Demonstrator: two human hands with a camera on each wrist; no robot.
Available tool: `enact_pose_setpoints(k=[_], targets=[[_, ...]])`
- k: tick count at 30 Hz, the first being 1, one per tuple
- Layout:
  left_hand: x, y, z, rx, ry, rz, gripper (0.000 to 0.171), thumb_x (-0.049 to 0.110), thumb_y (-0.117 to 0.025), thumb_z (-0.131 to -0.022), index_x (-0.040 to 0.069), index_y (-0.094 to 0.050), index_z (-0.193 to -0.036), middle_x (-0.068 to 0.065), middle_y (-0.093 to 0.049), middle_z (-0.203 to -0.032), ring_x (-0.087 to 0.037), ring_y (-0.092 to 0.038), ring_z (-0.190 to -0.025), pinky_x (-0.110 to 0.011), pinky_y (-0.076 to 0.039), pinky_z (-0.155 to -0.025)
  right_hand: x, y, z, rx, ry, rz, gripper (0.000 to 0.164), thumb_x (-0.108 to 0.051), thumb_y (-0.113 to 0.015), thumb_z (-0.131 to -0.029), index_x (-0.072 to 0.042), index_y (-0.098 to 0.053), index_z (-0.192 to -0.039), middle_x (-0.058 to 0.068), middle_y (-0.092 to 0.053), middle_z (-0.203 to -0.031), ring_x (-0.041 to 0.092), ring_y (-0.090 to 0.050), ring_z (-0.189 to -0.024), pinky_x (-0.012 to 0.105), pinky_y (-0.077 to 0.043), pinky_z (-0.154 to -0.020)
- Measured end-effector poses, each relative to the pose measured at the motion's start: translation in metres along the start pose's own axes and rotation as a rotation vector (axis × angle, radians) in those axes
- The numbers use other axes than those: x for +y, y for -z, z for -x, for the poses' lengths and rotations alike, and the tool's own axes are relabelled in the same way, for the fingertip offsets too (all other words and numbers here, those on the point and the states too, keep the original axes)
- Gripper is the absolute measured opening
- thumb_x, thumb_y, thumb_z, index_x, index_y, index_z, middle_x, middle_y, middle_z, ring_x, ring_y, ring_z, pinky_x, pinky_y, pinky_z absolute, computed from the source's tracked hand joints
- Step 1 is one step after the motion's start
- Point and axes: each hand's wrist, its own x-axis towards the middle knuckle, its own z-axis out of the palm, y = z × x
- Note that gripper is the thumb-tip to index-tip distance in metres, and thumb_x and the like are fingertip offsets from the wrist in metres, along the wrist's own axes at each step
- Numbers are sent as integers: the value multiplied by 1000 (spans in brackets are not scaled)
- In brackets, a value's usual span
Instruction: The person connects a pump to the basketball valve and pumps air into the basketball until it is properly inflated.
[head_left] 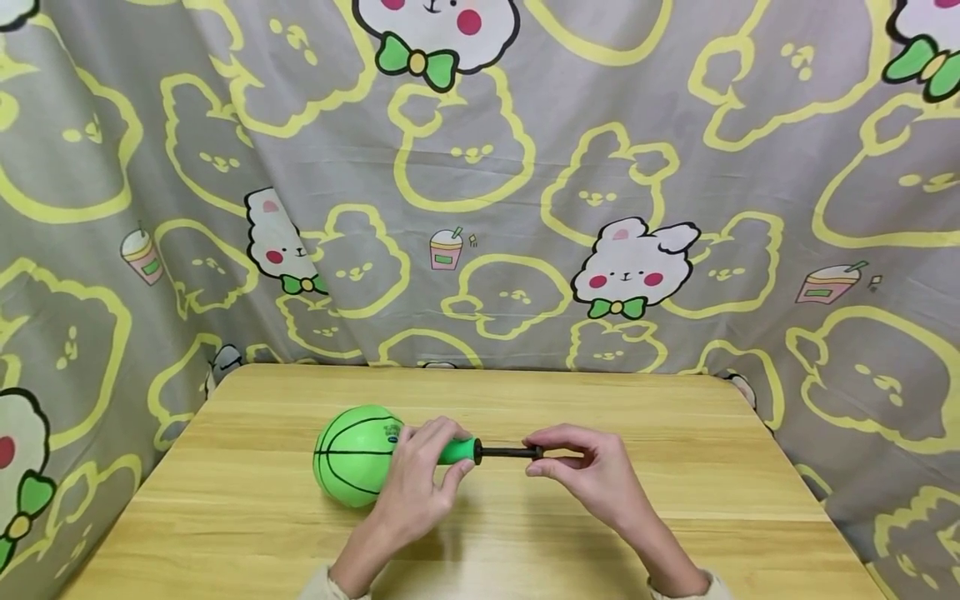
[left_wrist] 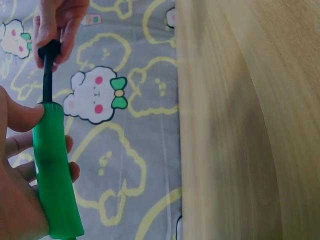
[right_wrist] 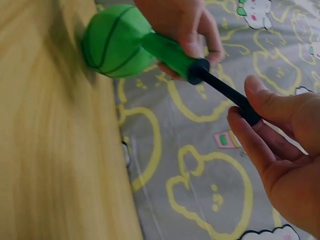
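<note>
A green ball [head_left: 352,458] with black basketball lines is at the left of the two hands in the head view. My left hand [head_left: 420,477] grips the green barrel of a hand pump [left_wrist: 54,170], its fingers wrapped round the tube and the thumb near the black collar. The pump's far end points at the ball, partly hidden behind the left hand. From the collar a black rod [head_left: 506,452] sticks out to the right. At the rod's end, my right hand [head_left: 592,468] pinches the black handle [right_wrist: 250,116] between thumb and fingers.
Beneath the hands is a light wood table [head_left: 645,533]. A grey curtain [head_left: 510,233] with yellow outlines and cartoon rabbits hangs behind its back edge and along both sides.
</note>
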Motion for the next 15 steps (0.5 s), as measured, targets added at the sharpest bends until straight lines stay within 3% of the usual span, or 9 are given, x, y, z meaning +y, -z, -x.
enact_pose_setpoints(k=[15], targets=[[5,-3,1,-32,-10,-31,25,18,-79,-84,19,-66,-105,9,-66,-100,-7,-61,-94,-38,-38,-88,16,-34,0,62,14,-56,29,3,-82,-80,4,-76,-109,17,-75,-106,28,-74,-98,39,-59,-74]])
